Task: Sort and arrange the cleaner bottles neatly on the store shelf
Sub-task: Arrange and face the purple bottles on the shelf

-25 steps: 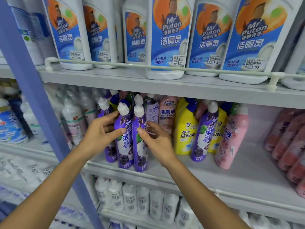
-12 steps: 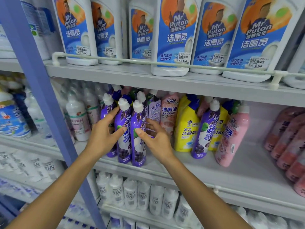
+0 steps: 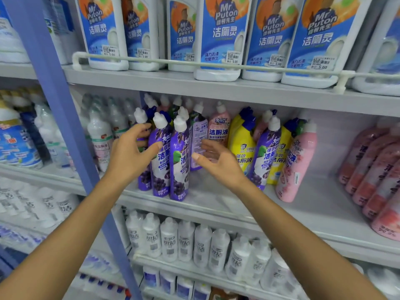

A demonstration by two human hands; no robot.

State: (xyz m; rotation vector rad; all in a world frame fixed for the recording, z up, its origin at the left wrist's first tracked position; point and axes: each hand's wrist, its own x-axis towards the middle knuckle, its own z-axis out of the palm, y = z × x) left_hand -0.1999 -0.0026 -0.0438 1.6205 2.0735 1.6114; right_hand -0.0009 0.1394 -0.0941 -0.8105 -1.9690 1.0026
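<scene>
Middle shelf [image 3: 216,204] first, and it's a mixed row. Between the fingers [image 3: 141,127] stand three purple bottles [image 3: 162,169], upright and bunched at the front edge, so that group looks about settled. Off to the right of the fingers, yellow bottles [image 3: 242,137], a stray purple bottle [image 3: 266,152] and a leaning pink bottle [image 3: 296,165] look unsorted. The left hand [image 3: 127,156] is released, thumb touching the purple group. The right hand [image 3: 220,163] is released too, spread just beside it, holding nothing.

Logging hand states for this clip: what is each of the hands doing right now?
Left hand: open, thumb touching a purple bottle, not gripping it.
Right hand: open, holding nothing.
</scene>
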